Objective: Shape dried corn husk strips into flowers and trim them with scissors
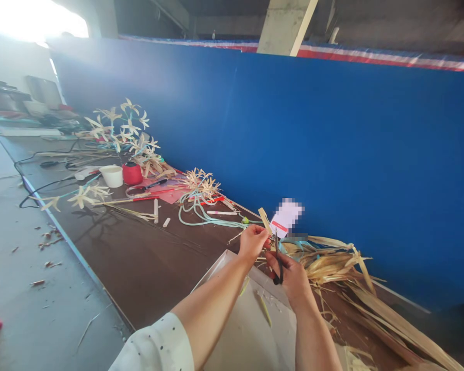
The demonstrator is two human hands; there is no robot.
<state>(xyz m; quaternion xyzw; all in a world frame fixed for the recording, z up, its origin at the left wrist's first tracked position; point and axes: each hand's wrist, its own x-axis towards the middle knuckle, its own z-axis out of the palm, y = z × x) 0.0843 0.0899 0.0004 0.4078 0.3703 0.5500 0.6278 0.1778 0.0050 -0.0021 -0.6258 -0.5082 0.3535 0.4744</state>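
Note:
My left hand point(253, 242) is closed, pinching a pale strip of dried leaf point(265, 220) that stands up from the fingertips. Just to its right, my right hand point(293, 278) grips black-handled scissors point(280, 272), blades pointing up beside the strip. Whether the blades touch the strip, I cannot tell. Both hands are over the edge of a white box point(251, 322) with a few leaf scraps in it. Behind the scissors is a white paper card point(288, 216) with a red band, partly blurred out. A bundle of dried leaves point(332, 265) lies right of my right hand.
Light-blue cord point(201, 220) loops across the dark table point(158, 273). Further left are leaf-made flowers point(119, 126), a white cup point(112, 176), a red pot-like object point(132, 173) and black cables point(42, 193). A blue panel point(313, 139) walls off the table's far side.

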